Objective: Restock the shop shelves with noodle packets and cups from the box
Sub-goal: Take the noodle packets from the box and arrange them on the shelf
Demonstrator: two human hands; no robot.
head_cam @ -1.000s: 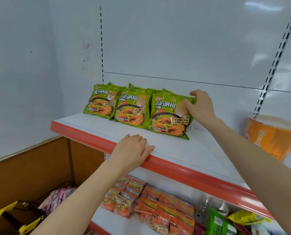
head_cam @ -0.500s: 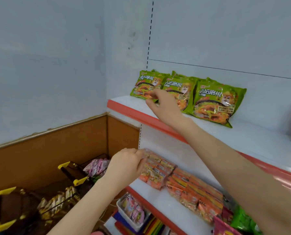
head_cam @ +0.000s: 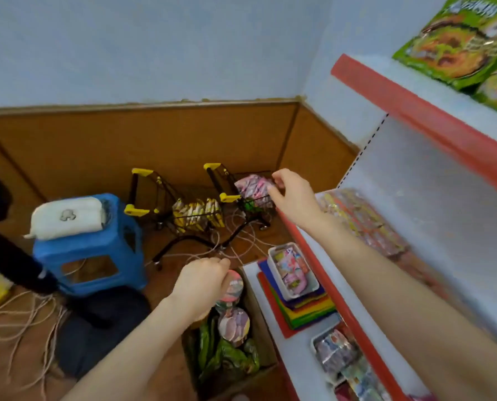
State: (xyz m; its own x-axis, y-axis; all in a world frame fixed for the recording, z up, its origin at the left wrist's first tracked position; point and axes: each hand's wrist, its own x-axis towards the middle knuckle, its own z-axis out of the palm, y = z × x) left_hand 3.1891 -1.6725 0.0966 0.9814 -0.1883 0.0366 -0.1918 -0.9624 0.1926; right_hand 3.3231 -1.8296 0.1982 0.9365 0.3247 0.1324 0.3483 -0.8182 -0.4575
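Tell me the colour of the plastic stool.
The stool is blue; the head view shows it.

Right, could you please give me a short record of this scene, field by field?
box: brown cardboard box on the floor, holding round pink-lidded noodle cups and crumpled green noodle packets
left hand: curled over a cup; grip unclear
right hand: raised, loosely curled, holding nothing
top shelf: red-edged white shelf carrying green printed noodle packets
floor: blue plastic stool, two wire mini-trolleys with yellow handles

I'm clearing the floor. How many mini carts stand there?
2. One cart, with yellow packets, stands right of the blue stool; the other, with pink packets, stands next to the shelves. More may sit out of view.
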